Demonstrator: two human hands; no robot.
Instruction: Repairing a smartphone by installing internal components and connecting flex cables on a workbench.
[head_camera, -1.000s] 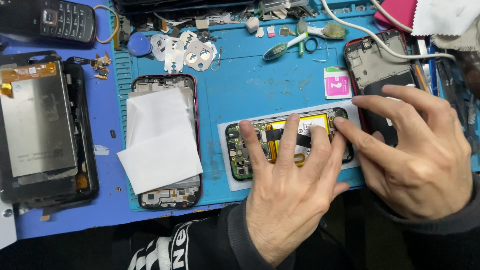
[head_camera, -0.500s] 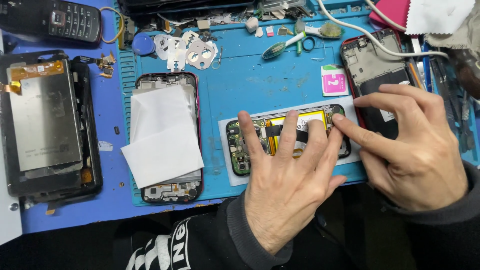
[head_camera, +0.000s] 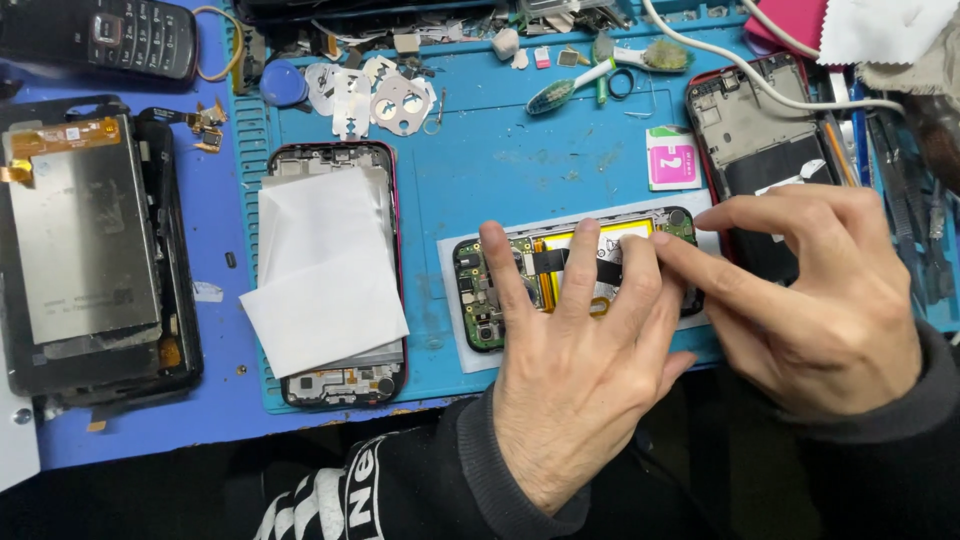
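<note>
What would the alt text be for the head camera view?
Both hands, left hand and right hand, press on an opened phone lying on white paper on a blue repair mat; other dismantled phones lie around.

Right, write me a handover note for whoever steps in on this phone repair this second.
Left hand: spread flat on the opened phone, fingers pressing its black flex cable and yellow battery; nothing gripped.
Right hand: index fingertip on the phone's right end beside the left fingers; nothing held.
The phone lies on a white sheet on the blue repair mat.
Done: back is off, green board and battery exposed.
Not done: phone not closed. A red frame with white paper on it lies to the left, another red frame to the upper right, a detached screen at far left.
</note>
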